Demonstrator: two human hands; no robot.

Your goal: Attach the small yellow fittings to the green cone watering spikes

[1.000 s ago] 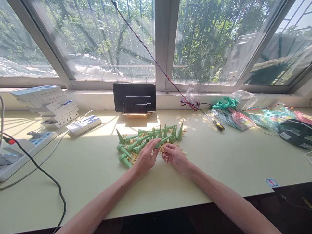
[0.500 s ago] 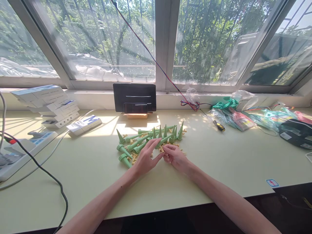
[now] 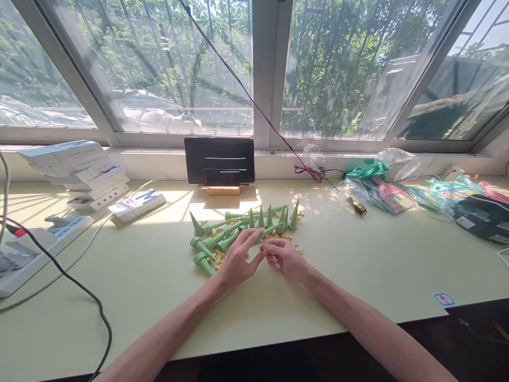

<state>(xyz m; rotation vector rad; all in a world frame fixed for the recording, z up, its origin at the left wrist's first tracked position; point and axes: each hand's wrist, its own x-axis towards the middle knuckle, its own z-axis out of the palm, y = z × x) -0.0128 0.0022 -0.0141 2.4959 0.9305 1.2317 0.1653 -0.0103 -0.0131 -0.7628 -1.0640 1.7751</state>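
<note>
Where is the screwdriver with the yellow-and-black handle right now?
In the head view, the screwdriver lies on the tabletop right of centre, beyond the right hand and just left of the pink bundle.

I watched through one view from the wearer's head, close above the surface (image 3: 377,260), facing forward and down, with windows (image 3: 264,79) beyond.

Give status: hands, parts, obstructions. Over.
Left hand beside green spikes, grip unclear. Right hand at tan pieces, hold partly hidden. Spikes crowd left hand.
</note>
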